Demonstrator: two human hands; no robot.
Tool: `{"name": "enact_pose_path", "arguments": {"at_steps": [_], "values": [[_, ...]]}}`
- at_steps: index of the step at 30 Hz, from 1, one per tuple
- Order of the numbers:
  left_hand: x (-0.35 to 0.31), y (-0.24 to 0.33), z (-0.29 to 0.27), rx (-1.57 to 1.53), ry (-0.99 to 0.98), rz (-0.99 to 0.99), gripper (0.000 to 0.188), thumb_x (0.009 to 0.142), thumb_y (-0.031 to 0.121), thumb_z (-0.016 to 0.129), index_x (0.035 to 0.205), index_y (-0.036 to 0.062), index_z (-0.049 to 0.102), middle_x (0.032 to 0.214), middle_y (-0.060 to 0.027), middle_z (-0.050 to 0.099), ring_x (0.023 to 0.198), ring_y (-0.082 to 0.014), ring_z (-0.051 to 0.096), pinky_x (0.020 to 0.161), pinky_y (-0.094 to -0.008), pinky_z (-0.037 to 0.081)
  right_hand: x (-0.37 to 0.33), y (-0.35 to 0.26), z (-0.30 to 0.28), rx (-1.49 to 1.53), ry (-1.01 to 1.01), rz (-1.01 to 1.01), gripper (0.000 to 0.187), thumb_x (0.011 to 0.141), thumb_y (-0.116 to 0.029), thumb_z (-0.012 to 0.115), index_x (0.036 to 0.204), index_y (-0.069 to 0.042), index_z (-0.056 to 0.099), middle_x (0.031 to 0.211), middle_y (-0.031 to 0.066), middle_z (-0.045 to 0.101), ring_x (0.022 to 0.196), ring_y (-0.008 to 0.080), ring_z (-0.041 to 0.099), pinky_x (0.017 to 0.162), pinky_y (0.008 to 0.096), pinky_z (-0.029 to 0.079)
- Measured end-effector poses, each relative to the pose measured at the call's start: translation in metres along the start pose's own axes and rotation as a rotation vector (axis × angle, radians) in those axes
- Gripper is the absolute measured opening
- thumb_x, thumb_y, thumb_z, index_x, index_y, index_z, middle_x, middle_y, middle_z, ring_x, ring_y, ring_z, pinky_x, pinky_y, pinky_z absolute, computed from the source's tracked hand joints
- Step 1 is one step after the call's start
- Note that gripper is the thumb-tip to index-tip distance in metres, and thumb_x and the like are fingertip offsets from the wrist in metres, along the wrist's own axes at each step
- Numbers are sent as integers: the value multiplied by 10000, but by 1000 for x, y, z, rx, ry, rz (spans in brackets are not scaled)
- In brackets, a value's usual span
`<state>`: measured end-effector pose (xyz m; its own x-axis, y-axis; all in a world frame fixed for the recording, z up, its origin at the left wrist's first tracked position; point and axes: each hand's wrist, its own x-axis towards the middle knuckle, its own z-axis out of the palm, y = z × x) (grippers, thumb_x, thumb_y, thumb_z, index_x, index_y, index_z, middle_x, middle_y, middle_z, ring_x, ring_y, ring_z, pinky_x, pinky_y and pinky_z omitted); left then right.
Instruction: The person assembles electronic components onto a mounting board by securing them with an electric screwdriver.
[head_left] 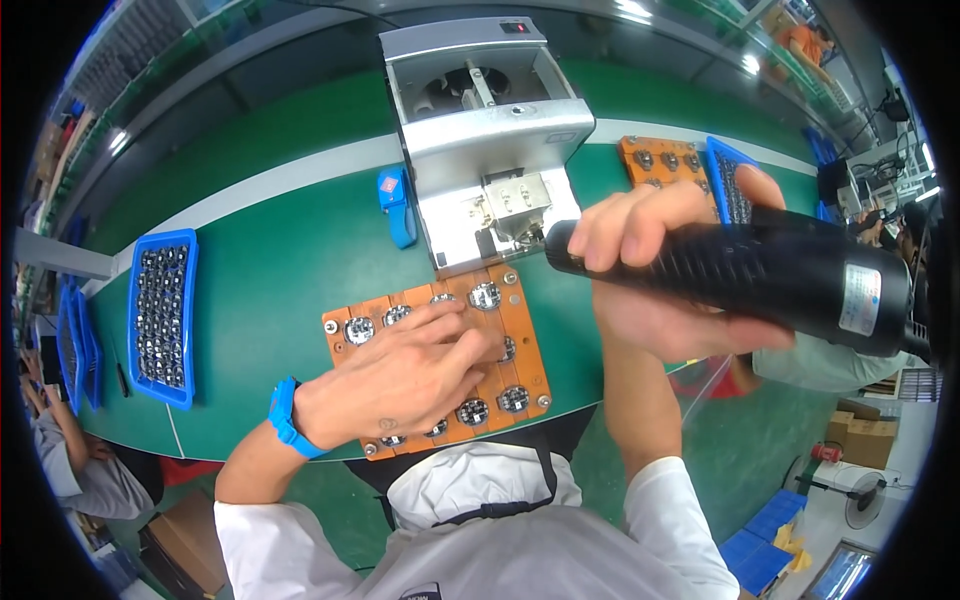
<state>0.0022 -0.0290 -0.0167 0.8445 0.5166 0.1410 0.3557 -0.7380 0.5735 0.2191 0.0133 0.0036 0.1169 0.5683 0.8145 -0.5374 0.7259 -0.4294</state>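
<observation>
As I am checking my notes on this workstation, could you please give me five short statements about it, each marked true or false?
1. The right hand grips a black handheld tool. True.
2. A blue wristband circles the right wrist. False: the blue wristband is on the left.
3. The left hand is over an orange fixture. True.
4. The silver machine stands beyond that fixture. True.
5. The blue tray at far left is bare. False: the blue tray holds rows of small parts.
</observation>
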Motion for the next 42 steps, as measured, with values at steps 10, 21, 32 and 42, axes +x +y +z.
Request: {"name": "enact_pose_path", "arguments": {"at_steps": [10,21,32,42], "values": [[1,-2,-4,4,-10,-2,287,845,121,695,1108,50,606,1093,-78,665,1066,-286,601,1069,-449,427,-10,-38,22,-17,198,68,869,893,-762,374,1425,-86,254,679,98,509,442,208,505,422,359,505],[3,-1,-1,65,3,107,297,864,214,696,1143,122,653,1178,-12,660,1083,-226,586,1071,-457,401,-38,-51,3,172,-20,357,787,957,-688,319,1488,-115,229,657,87,531,423,212,543,395,364,523],[2,-2,2,58,37,108,299,840,199,717,1124,114,672,1145,11,660,1017,-206,602,1058,-462,409,-40,-46,4,205,-31,333,777,956,-686,334,1491,-132,230,663,85,538,452,214,568,415,364,532],[2,-6,0,56,-11,102,314,841,218,714,1135,117,669,1147,-29,663,1068,-226,599,1064,-463,400,-43,-60,9,208,28,380,812,879,-754,422,1330,-83,349,634,139,547,453,238,531,420,389,496]]}}
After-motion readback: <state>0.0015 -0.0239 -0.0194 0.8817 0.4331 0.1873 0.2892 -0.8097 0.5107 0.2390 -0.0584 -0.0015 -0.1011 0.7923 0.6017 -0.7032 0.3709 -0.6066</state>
